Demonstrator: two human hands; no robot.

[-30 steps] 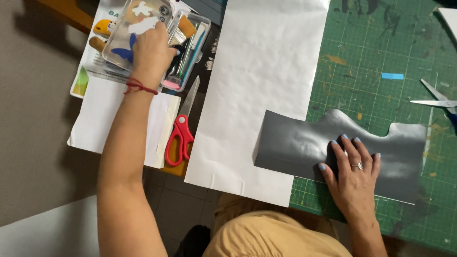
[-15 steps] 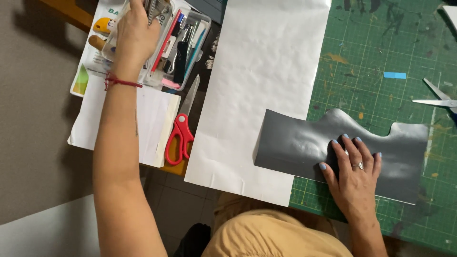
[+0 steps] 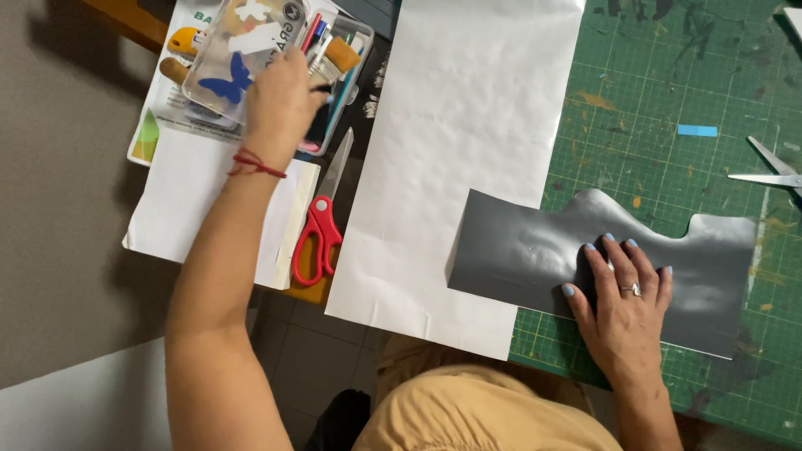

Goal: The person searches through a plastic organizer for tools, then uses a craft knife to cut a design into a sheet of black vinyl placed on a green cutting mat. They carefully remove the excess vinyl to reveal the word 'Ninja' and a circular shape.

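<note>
My left hand [image 3: 280, 100] reaches into a clear plastic box [image 3: 355, 38] of pens and brushes at the table's left end. Its fingers curl among the tools and are hidden behind the back of the hand, so a grip cannot be made out. My right hand [image 3: 622, 296] lies flat with fingers spread on a dark grey sheet [image 3: 518, 250] that has a wavy upper edge. The grey sheet rests partly on a large white paper [image 3: 468, 150] and partly on the green cutting mat [image 3: 668, 83].
Red-handled scissors [image 3: 316, 238] lie shut beside the white paper, below the box. A clear lid with a blue butterfly shape [image 3: 221, 71] leans on the box. Silver scissors [image 3: 773, 171] and a small blue strip [image 3: 697, 130] lie on the mat. White sheets [image 3: 184, 200] overhang the table's left edge.
My left hand has shifted within the box, first deeper among the tools, then slightly back toward the right. My right hand stays flat on the grey sheet.
</note>
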